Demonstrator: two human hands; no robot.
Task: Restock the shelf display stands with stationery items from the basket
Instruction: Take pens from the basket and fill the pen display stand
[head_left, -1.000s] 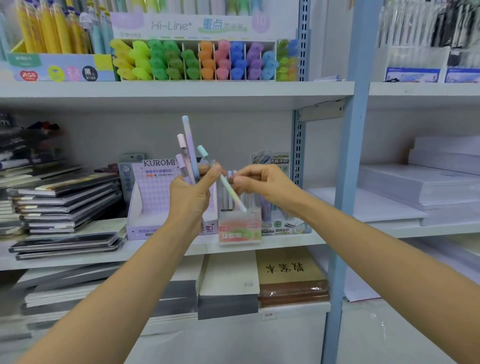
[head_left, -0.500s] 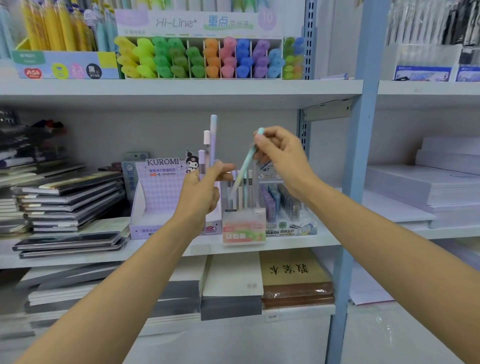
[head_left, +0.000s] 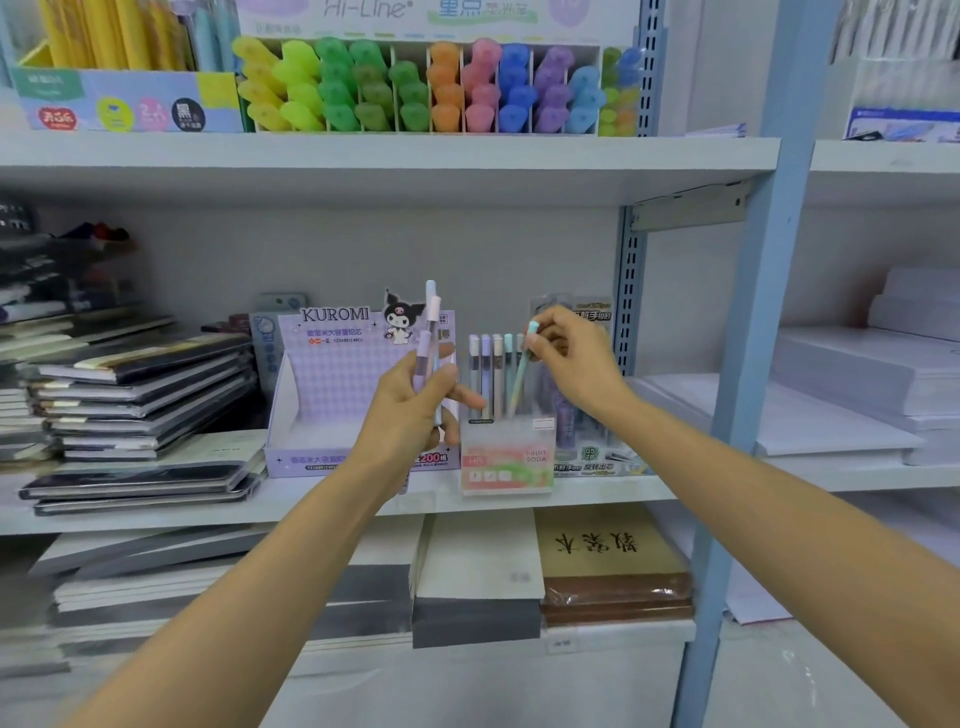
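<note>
The shelf (head_left: 311, 506) spans the view, with a blue post (head_left: 748, 364) rising at its right. Stacks of white paper (head_left: 857, 384) lie beyond the post, and piled notebooks (head_left: 140, 395) fill the shelf's left end. On the board above, highlighters (head_left: 415, 88) sit in colour rows. A lilac Kuromi box (head_left: 332, 374) stands mid-shelf, and just to its right, near the shelf's front edge, is the clear stand (head_left: 506, 457).

The left hand (head_left: 410, 415) is in front of the box, fingers and thumb curled round three pens (head_left: 430, 322). These are held close together and nearly upright, caps up, the blue one reaching highest, then the pink, then the lilac; a lower tip shows under the hand.

The right hand (head_left: 576, 358) is above and right of the stand, and pinches the capped top of a teal pen (head_left: 521, 379) between thumb and fingertips. That pen's long axis is steep but tilted: the cap end points up and to the right, the lower end down and left, reaching the stand's rim beside the row of pens (head_left: 485, 374) already upright there. Whether its tip touches the stand's bottom cannot be told.
</note>
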